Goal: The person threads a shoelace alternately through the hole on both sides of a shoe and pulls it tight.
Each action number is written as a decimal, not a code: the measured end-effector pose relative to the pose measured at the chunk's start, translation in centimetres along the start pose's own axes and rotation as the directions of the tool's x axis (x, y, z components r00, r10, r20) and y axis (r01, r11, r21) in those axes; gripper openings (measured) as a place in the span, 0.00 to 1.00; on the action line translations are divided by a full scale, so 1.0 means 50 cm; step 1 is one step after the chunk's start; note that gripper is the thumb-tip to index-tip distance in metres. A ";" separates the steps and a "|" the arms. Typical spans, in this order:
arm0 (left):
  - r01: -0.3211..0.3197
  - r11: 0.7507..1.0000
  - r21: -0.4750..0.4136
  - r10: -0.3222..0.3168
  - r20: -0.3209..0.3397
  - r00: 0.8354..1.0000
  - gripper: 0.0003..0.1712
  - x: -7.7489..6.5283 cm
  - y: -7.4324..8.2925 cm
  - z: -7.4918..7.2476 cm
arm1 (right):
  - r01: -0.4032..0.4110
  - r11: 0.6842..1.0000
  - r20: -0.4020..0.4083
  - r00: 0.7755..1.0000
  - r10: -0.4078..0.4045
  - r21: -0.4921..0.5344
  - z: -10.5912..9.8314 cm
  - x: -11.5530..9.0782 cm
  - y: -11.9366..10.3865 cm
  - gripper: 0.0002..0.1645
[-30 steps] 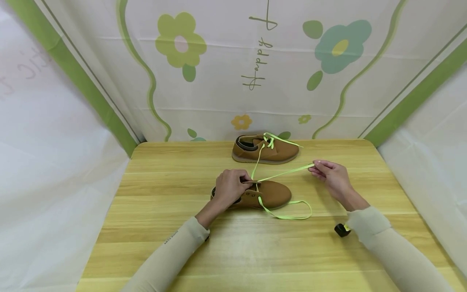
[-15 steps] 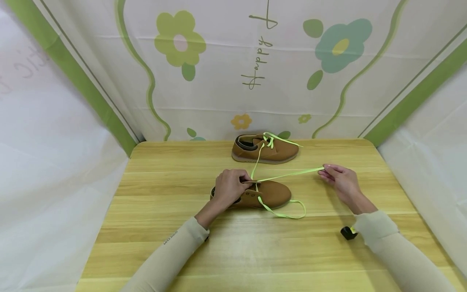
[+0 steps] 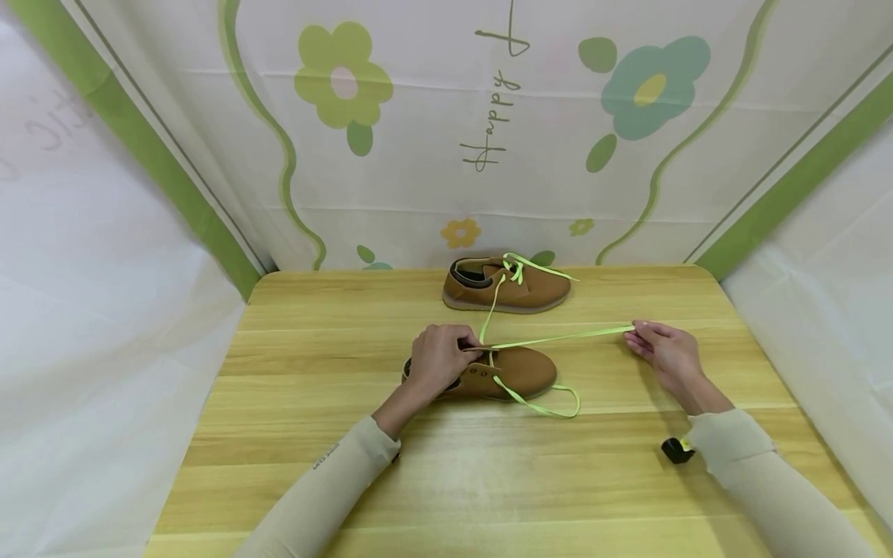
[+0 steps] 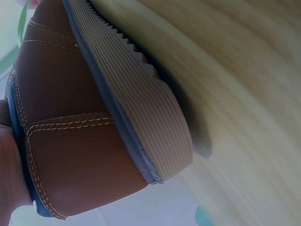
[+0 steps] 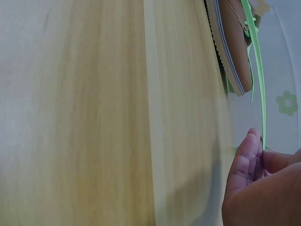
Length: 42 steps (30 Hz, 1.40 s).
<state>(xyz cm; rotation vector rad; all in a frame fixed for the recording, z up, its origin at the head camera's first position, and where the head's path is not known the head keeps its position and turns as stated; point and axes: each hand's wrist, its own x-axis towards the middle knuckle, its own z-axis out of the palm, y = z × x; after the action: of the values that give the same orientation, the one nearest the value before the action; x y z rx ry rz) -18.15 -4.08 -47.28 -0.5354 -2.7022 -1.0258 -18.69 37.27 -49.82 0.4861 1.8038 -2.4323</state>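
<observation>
- My left hand [image 3: 438,358] pinches the far flap of the near brown lace-up shoe [image 3: 533,372], up by the lace holes.
- My right hand [image 3: 666,355] is off past the toe, with the green shoelace [image 5: 254,35] pinched between thumb and fingers.
- The shoe sits sole down on the wooden table [image 3: 488,480], toe toward my right side.
- The lace runs almost straight from the shoe's flap to my right hand. More of it makes a loop by the toe.
- I think the lace is very light, soft and floppy. It looks flat and maybe a bit slippery, so I'd hold it close to its end, with finger pads pressed tight.
- The shoe looks heavier, and its ribbed sole [image 4: 141,94] looks stiff. The leather flap should bend a little, so its edge is a good place to hold. I don't think it will break.
- The other brown shoe [image 3: 537,293] is behind, near the wall. I can't tell where its long hanging lace ends.
</observation>
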 end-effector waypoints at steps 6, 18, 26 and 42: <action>0.004 1.000 0.001 -0.004 0.007 1.000 0.07 0.000 -0.001 0.002 | 0.000 1.000 -0.054 0.999 0.001 0.017 -0.012 -0.003 -0.004 0.10; 0.017 1.000 0.004 -0.017 0.048 0.999 0.06 -0.001 0.004 -0.006 | 0.020 0.997 0.044 0.999 -0.023 0.069 -0.010 -0.006 -0.019 0.09; 0.000 1.000 -0.020 0.003 0.119 0.993 0.05 0.002 0.003 -0.020 | 0.193 0.981 0.161 0.968 -0.192 0.007 0.030 -0.011 -0.030 0.11; -0.140 0.981 -0.131 0.138 -0.030 0.990 0.11 -0.048 0.008 -0.064 | 0.377 0.867 0.297 0.911 -0.285 -0.326 0.157 -0.064 -0.066 0.19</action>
<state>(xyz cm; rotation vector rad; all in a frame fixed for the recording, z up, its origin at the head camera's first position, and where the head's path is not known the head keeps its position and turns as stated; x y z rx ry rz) -15.61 -6.58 -45.44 -0.7217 -2.5491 -1.1714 -18.09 30.48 -43.80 -0.1637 2.3191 -2.1136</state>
